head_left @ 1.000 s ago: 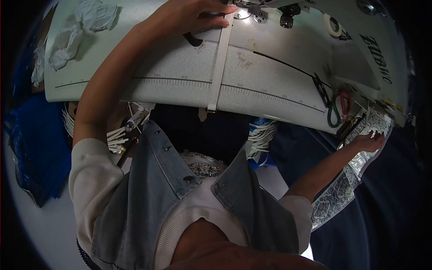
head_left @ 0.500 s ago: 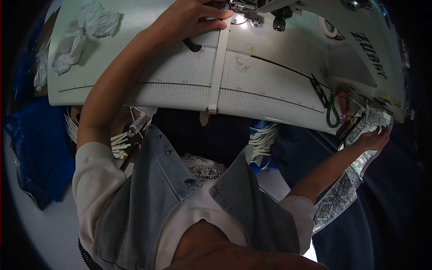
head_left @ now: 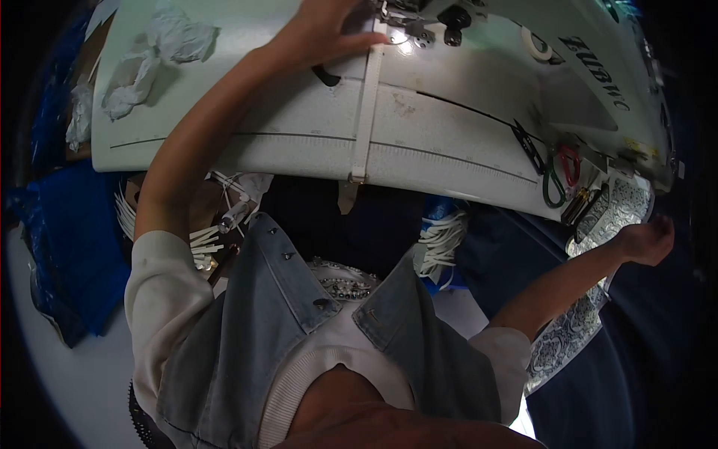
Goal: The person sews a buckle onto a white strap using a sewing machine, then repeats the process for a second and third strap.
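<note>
My left hand [head_left: 329,34] lies over the bed of the sewing machine [head_left: 479,82], its thumb stretched out to a narrow white belt [head_left: 366,112]. The other fingers of that hand are mostly cut off by the top edge. From the presser foot area [head_left: 396,30] the belt runs toward me, across the printed ruler, to a small metal buckle [head_left: 356,179] at the table's front edge. A pale tip hangs below it. Away at the right, my right hand [head_left: 647,241] is curled closed above a patterned silvery cloth [head_left: 568,337]; its fingertips are blurred and anything inside is hidden.
Green-handled scissors [head_left: 553,187], red-handled snips [head_left: 570,165] and a black tool [head_left: 529,146] lie at the right. A white tape roll [head_left: 537,45] is by the machine arm. Crumpled plastic bags [head_left: 179,34] lie at the left. White strap bundles [head_left: 443,239] hang below the table.
My right hand has moved right and slightly down, off the patterned cloth's upper part. My left hand has shifted up, its thumb now stretched at the belt. The view has turned slightly.
</note>
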Motion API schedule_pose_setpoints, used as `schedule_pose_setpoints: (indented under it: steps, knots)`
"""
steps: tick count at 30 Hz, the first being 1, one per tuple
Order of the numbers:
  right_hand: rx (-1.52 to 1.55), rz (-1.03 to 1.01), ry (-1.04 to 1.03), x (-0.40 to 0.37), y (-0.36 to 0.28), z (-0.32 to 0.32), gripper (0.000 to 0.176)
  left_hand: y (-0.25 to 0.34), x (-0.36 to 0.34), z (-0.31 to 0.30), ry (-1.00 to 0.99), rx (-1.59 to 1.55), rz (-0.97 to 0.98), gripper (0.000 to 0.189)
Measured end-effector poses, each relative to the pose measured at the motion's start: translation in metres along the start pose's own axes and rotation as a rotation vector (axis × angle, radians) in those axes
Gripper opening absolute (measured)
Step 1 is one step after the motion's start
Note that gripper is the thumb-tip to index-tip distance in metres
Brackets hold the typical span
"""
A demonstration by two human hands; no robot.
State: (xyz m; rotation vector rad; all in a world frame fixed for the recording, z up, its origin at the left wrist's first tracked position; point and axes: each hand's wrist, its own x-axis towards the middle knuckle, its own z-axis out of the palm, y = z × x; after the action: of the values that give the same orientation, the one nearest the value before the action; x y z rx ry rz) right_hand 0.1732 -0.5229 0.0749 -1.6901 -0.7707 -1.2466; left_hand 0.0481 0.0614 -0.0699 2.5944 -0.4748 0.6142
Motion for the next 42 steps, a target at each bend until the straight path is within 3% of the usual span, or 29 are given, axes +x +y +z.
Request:
schedule_pose_setpoints:
  steps: [3, 6, 7, 10, 13, 16, 19, 21, 25, 28, 29, 30, 32, 34, 37, 38, 40, 42]
  knots:
    - [-0.082, -0.128, -0.148, -0.013, -0.027, 0.021, 0.04, 0.005, 0.002, 0.008, -0.016, 0.112, -0.025, 0.057]
    - [-0.429, -0.196, -0.314, -0.022, -0.077, 0.048, 0.032, -0.007, -0.001, 0.021, -0.074, 0.095, -0.039, 0.066]
    - [-0.346, -0.08, -0.304, -0.027, -0.078, 0.047, 0.03, -0.006, -0.002, 0.02, -0.062, 0.057, -0.06, 0.069]
    - [-0.299, -0.135, -0.269, -0.033, -0.102, 0.062, 0.027, -0.002, -0.002, 0.015, -0.096, 0.07, -0.1, 0.07]
    - [-0.204, 0.005, -0.353, -0.05, -0.121, 0.074, 0.02, 0.009, -0.001, 0.004, -0.158, 0.034, -0.175, 0.074]
    - [0.174, 0.41, -0.665, -0.078, -0.154, 0.094, 0.017, 0.014, -0.016, -0.005, -0.149, 0.015, -0.174, 0.077]
    - [0.689, 0.775, -1.181, -0.101, -0.231, 0.131, 0.019, 0.03, -0.046, -0.013, -0.116, 0.041, -0.218, 0.077]
    - [0.645, 1.044, -1.612, -0.144, -0.247, 0.146, 0.03, 0.045, -0.07, -0.01, -0.071, 0.065, -0.228, 0.077]
    - [0.615, 0.683, -1.492, -0.257, -0.286, 0.189, 0.048, 0.086, -0.107, -0.019, -0.022, 0.066, -0.324, 0.072]
    - [0.708, 0.807, -1.338, -0.29, -0.321, 0.205, 0.037, 0.1, -0.125, -0.015, 0.092, -0.002, -0.347, 0.064]
    - [0.858, 1.055, -1.344, -0.283, -0.333, 0.21, 0.03, 0.105, -0.132, -0.014, 0.09, -0.008, -0.35, 0.064]
    - [1.005, 1.309, -1.329, -0.277, -0.339, 0.213, 0.025, 0.109, -0.138, -0.013, 0.199, -0.153, -0.367, 0.058]
    - [1.012, 1.27, -1.31, -0.273, -0.343, 0.211, 0.023, 0.118, -0.149, -0.018, 0.306, -0.308, -0.381, 0.053]
    - [1.016, 1.236, -1.29, -0.263, -0.345, 0.206, 0.024, 0.133, -0.157, -0.03, 0.418, -0.88, -0.587, 0.044]
    - [0.978, 1.316, -1.34, -0.236, -0.34, 0.201, 0.03, 0.147, -0.165, -0.025, 0.304, -1.123, -0.73, 0.038]
    - [1.047, 1.24, -1.345, -0.232, -0.34, 0.201, 0.031, 0.148, -0.166, -0.027, 0.285, -1.135, -0.74, 0.038]
    - [1.126, 1.199, -1.338, -0.227, -0.348, 0.198, 0.032, 0.153, -0.152, -0.041, 0.068, -1.728, -0.814, 0.038]
    - [1.113, 1.253, -1.357, -0.218, -0.352, 0.196, 0.03, 0.155, -0.142, -0.049, 0.124, -1.763, -0.73, 0.039]
